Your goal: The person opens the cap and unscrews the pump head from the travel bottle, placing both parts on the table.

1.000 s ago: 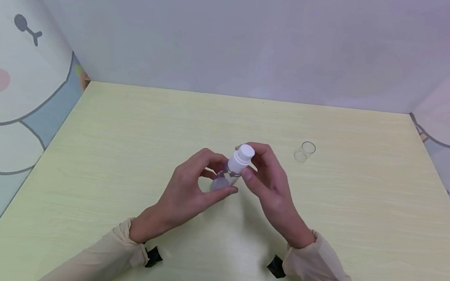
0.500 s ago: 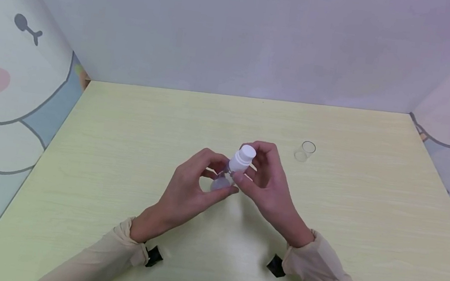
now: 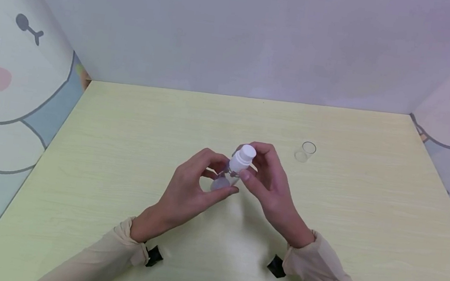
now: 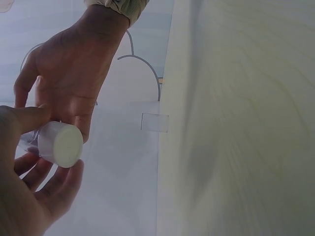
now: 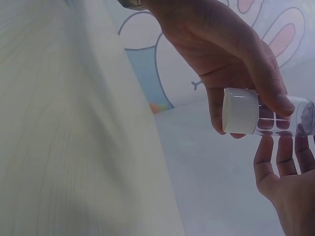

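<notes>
A small clear bottle (image 3: 239, 165) with a stepped white top is tilted between both hands, above the middle of the table. My left hand (image 3: 187, 180) holds its lower part, thumb along the near side and fingers round the far side. My right hand (image 3: 273, 187) pinches the bottle just below the white top, thumb in front and fingers behind. In the left wrist view the bottle's round white end (image 4: 68, 146) faces the camera. The right wrist view shows that same white end (image 5: 240, 111) and see-through body, with fingers (image 5: 266, 152) touching its side.
A small clear cup (image 3: 305, 152) stands on the pale wooden table (image 3: 159, 122), beyond the right hand. Black pieces (image 3: 154, 256) sit by both sleeve cuffs. A plain wall (image 3: 256, 35) closes the far edge, and cartoon-printed walls (image 3: 7, 140) flank the sides.
The right thumb crosses further left over the bottle half a second ago, and is now back near its right side. The left hand and the clear cup keep their places.
</notes>
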